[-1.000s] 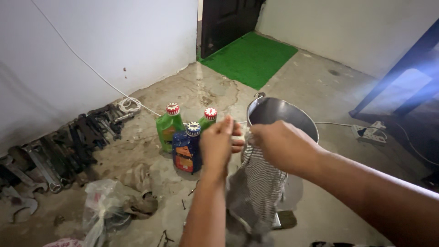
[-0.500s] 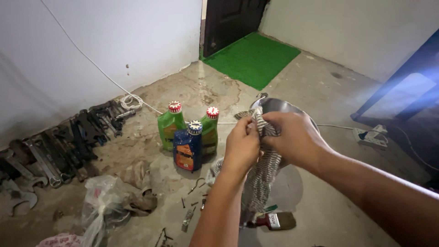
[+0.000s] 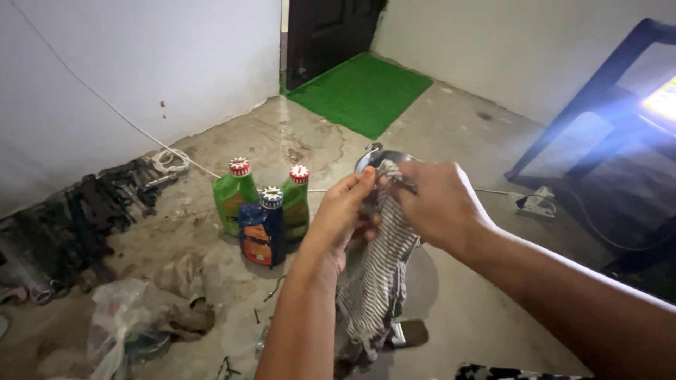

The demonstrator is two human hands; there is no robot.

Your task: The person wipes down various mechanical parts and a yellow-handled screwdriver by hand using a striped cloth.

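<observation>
Both of my hands hold up a grey-and-white striped cloth (image 3: 373, 281) that hangs down in front of me. My left hand (image 3: 343, 218) pinches its upper edge from the left. My right hand (image 3: 433, 204) grips the top of the cloth from the right, fingers closed over it. Behind my hands stands a metal bucket (image 3: 372, 156), mostly hidden, with only its rim and handle showing.
Two green bottles (image 3: 232, 193) and a dark blue bottle (image 3: 262, 229) with patterned caps stand on the concrete floor. Wrenches (image 3: 77, 218) line the left wall beside a white cable (image 3: 169, 160). A plastic bag (image 3: 116, 324) and rags lie near left; a green mat (image 3: 359, 91) and power strip (image 3: 533, 202) lie farther off.
My view shifted, so everything sits further left. My hands stay on the striped cloth, now spread a little apart with more of the cloth hanging down.
</observation>
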